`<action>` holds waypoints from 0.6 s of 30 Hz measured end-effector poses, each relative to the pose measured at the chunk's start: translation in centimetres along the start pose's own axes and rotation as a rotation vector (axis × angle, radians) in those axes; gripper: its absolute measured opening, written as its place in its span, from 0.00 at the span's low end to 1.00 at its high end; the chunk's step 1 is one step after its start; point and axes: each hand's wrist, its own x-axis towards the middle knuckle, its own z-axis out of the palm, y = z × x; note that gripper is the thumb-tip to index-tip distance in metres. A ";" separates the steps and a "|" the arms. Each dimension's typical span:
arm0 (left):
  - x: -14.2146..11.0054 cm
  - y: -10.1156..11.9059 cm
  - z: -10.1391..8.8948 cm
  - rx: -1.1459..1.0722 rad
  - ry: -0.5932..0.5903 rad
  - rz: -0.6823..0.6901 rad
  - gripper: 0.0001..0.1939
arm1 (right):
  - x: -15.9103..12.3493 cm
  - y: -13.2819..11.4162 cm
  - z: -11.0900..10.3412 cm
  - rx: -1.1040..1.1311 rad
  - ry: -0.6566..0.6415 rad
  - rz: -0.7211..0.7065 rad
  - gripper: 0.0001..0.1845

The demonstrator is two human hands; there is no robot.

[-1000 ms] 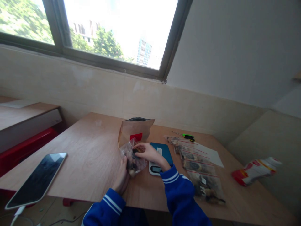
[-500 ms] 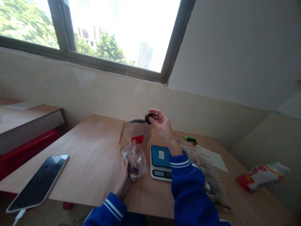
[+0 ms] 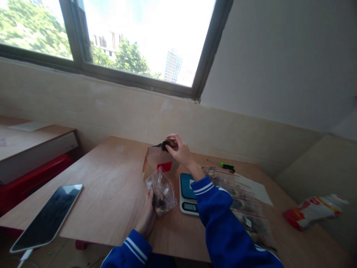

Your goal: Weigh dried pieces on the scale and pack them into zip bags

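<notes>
Beneath the window [image 3: 134,41], on the wooden tabletop [image 3: 92,193], my right grip [image 3: 178,150] is clamped on a dark dried piece [image 3: 166,144] just above the kraft paper bag [image 3: 158,162]; my left grip [image 3: 145,217] clamps a clear plastic bag [image 3: 161,193].

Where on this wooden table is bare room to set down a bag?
Bare wood on the light wooden table lies between the black smartphone and the left hand holding the clear plastic bag. A narrower strip runs between the red-striped zip bags and the red-white plastic packet. Crowded around the blue digital scale.
</notes>
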 end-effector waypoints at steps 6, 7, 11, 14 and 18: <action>-0.3 0.1 0.1 -0.014 0.027 -0.021 0.18 | -0.1 -0.1 -0.8 0.045 -0.111 0.014 0.08; -0.3 0.2 0.1 -0.014 0.023 -0.023 0.18 | -0.1 -0.1 -0.9 0.047 -0.134 0.008 0.08; -0.4 0.2 0.2 -0.020 0.039 -0.027 0.18 | -0.2 -0.1 -1.4 -0.001 -0.189 -0.028 0.10; -0.2 0.1 0.0 -0.036 0.043 -0.025 0.18 | -0.4 0.1 -1.4 -0.051 -0.175 -0.033 0.11; 0.0 -0.1 -0.3 -0.027 0.033 -0.010 0.18 | -0.2 0.6 -1.4 -0.043 -0.198 -0.011 0.06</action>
